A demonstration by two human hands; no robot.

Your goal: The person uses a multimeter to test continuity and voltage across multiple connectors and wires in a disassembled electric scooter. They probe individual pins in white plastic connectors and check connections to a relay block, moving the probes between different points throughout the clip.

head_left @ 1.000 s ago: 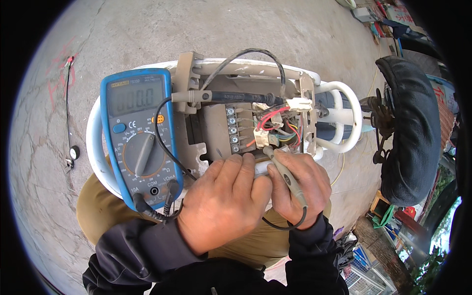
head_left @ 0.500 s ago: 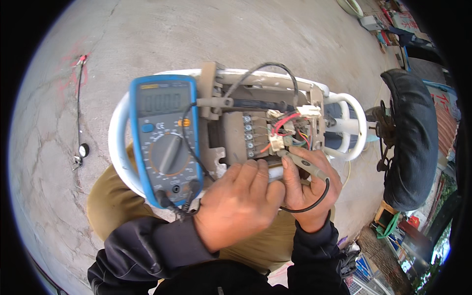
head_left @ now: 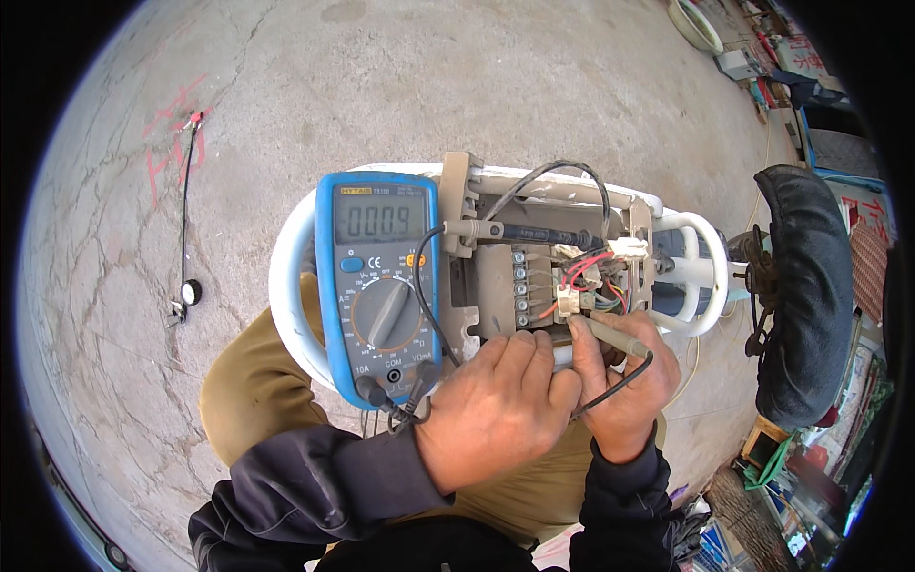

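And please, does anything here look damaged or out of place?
Two things. Cracks run through the grey concrete floor at far left. Also, the thin red and yellow plastic-coated wires beside the brown screw-terminal block look tangled, crossing each other untidily. I see no spill.

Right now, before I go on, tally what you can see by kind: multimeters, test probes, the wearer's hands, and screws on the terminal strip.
Blue multimeter: 1
Grey test probes: 2 (right-hand probe, upper probe)
Hands: 2 (left hand, right hand)
Terminal screws, visible ones: 5
Total: 10
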